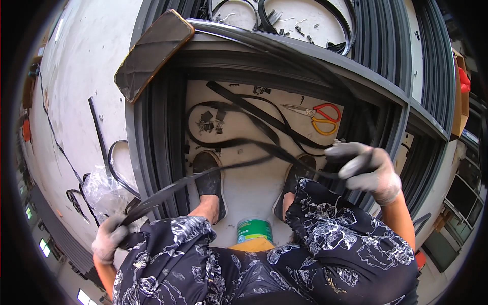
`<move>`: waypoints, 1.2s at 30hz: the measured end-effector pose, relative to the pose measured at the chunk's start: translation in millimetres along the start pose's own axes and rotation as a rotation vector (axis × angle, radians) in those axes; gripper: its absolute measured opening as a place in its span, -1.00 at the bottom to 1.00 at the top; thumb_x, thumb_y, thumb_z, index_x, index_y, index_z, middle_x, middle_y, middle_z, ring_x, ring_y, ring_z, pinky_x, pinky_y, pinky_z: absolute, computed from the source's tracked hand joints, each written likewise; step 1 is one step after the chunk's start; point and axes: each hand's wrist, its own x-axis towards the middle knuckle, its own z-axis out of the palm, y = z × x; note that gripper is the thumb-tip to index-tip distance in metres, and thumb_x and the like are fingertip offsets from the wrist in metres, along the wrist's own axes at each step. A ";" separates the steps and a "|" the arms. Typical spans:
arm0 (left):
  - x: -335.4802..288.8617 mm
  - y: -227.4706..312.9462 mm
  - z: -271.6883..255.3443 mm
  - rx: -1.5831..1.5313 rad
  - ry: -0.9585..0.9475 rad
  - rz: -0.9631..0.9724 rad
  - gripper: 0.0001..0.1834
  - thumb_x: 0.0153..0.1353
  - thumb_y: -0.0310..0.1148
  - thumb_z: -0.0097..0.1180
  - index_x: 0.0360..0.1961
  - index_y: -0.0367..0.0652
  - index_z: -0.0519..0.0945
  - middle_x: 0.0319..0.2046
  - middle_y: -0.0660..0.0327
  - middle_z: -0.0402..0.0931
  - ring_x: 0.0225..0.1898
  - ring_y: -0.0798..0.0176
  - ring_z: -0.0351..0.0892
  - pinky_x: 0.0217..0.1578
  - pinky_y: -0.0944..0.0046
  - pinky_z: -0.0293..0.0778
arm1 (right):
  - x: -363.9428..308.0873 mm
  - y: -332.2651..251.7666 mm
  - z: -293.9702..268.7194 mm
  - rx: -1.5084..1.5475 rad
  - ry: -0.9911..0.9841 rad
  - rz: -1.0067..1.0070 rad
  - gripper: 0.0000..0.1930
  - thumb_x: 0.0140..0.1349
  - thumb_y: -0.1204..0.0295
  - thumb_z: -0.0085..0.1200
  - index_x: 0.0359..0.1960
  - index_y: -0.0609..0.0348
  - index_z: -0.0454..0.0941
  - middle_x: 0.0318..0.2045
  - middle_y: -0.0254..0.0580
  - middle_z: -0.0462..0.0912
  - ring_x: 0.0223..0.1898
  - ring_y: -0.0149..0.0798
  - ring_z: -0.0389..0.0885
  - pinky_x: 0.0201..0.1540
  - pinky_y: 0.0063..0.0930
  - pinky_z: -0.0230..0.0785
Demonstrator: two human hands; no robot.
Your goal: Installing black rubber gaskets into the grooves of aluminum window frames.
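My left hand [109,239], in a pale work glove, is closed on one end of a black rubber strip [173,188] at the lower left, beside my knee. From there the strip runs slack across the space between my legs. My right hand [371,173], also gloved, has its fingers curled round a black strip over my right knee. A blurred length of strip passes from near this hand up to the top of the dark frame [325,63]. Whether both hands hold one and the same strip, I cannot tell.
Scissors [325,118] with red and yellow handles lie on the floor inside the frame, near looped strips and small black pieces [208,122]. A smartphone [152,56] rests on the frame's left corner. Clear plastic bags [104,190] lie left. A green tub [254,230] stands between my feet.
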 end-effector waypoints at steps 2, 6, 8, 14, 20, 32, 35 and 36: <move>-26.3 -81.0 -39.2 -0.104 0.168 0.000 -0.43 0.18 0.09 0.06 -0.22 -0.33 0.52 -0.70 0.33 0.34 -0.72 0.45 0.26 -0.68 0.45 0.11 | -11.5 -1.4 -5.7 0.359 0.074 -0.144 -0.87 -0.08 0.50 0.20 -0.43 0.17 0.61 -0.15 0.06 0.63 0.01 0.02 0.54 0.16 -0.12 0.32; -64.4 -192.4 -84.4 0.014 0.240 -0.353 -0.38 0.20 0.12 0.05 -0.14 -0.33 0.51 -0.55 0.23 0.48 -0.56 0.39 0.43 -0.53 0.41 0.32 | -8.3 16.3 -10.6 0.698 0.159 -0.322 -0.80 0.13 0.39 0.16 -0.21 0.09 0.52 -0.20 -0.11 0.59 -0.04 -0.07 0.54 0.12 -0.11 0.34; -83.5 -250.8 -91.6 0.098 0.280 -0.524 -0.39 0.20 0.12 0.05 -0.12 -0.34 0.51 -0.52 0.22 0.49 -0.53 0.38 0.45 -0.50 0.40 0.34 | -5.6 18.4 -10.1 0.782 0.183 -0.319 -0.81 0.14 0.40 0.16 -0.21 0.09 0.51 -0.20 -0.13 0.59 -0.04 -0.08 0.54 0.13 -0.12 0.32; -79.1 -308.8 -69.4 0.245 0.401 -0.651 -0.39 0.21 0.10 0.05 -0.09 -0.35 0.51 -0.44 0.18 0.52 -0.45 0.35 0.50 -0.41 0.38 0.40 | -3.8 21.5 5.8 0.728 0.169 -0.144 -0.79 0.08 0.45 0.17 -0.22 0.11 0.53 -0.20 -0.07 0.61 -0.01 -0.04 0.52 0.14 -0.10 0.28; -12.1 -60.3 20.4 -0.223 0.298 0.138 -0.42 0.22 -0.01 0.08 0.00 -0.36 0.48 -0.20 0.08 0.56 -0.16 0.24 0.56 -0.09 0.27 0.45 | 17.4 38.2 51.1 0.698 -0.011 0.185 -0.78 0.00 0.54 0.18 -0.27 0.30 0.58 -0.18 0.07 0.62 -0.03 -0.03 0.53 0.14 -0.18 0.29; 161.2 113.7 181.0 0.740 -0.517 0.539 -0.15 0.08 0.08 0.15 0.25 -0.28 0.24 0.19 -0.16 0.29 0.22 -0.08 0.29 0.23 0.15 0.21 | 39.7 12.2 24.3 0.809 0.088 -0.034 -0.70 0.15 0.47 0.12 -0.08 0.31 0.47 -0.20 0.02 0.58 -0.09 0.00 0.58 0.06 -0.04 0.43; 178.0 65.2 209.9 0.740 -0.589 0.509 -0.09 0.02 0.12 0.20 0.25 -0.28 0.24 0.13 -0.23 0.31 0.17 -0.16 0.31 0.17 0.12 0.27 | 40.5 -4.4 -2.7 0.752 0.220 -0.169 -0.70 0.17 0.44 0.12 -0.07 0.27 0.47 -0.20 -0.01 0.58 -0.11 -0.02 0.60 -0.04 -0.09 0.53; 174.8 68.7 221.1 0.877 -0.591 0.529 -0.11 -0.01 0.07 0.24 0.23 -0.27 0.26 0.02 -0.23 0.39 0.10 -0.19 0.37 0.11 0.07 0.32 | 38.0 -7.2 -14.5 0.713 0.275 -0.220 -0.69 0.18 0.43 0.11 -0.06 0.27 0.46 -0.19 -0.02 0.57 -0.11 -0.04 0.61 -0.08 -0.16 0.57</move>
